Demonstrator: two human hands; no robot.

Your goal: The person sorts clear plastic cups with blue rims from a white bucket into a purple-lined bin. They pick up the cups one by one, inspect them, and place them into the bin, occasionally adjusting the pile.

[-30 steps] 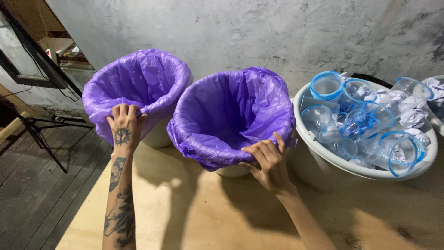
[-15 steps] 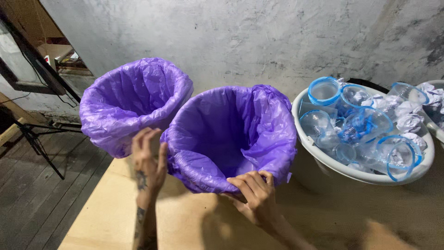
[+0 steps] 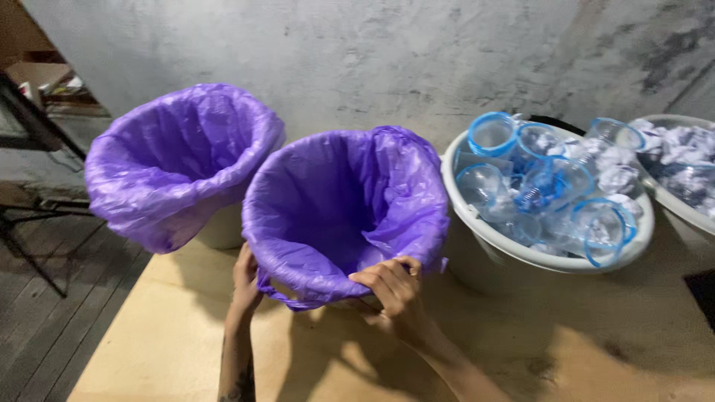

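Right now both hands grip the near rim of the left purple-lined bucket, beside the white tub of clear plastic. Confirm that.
Not quite. The head view shows the left hand and right hand gripping the middle purple-lined bucket, next to the white tub.

Both hands grip the near rim of a round bucket lined with a crinkled purple plastic bag [image 3: 350, 208]: the left hand [image 3: 244, 283] at its lower left edge, the right hand [image 3: 395, 286] curled over the front lip. A second purple-lined bucket [image 3: 179, 160] stands just beside it on the pale wooden surface [image 3: 179, 335]. To the right sits a white plastic basin [image 3: 477, 231] heaped with clear, blue-rimmed plastic containers [image 3: 551, 182].
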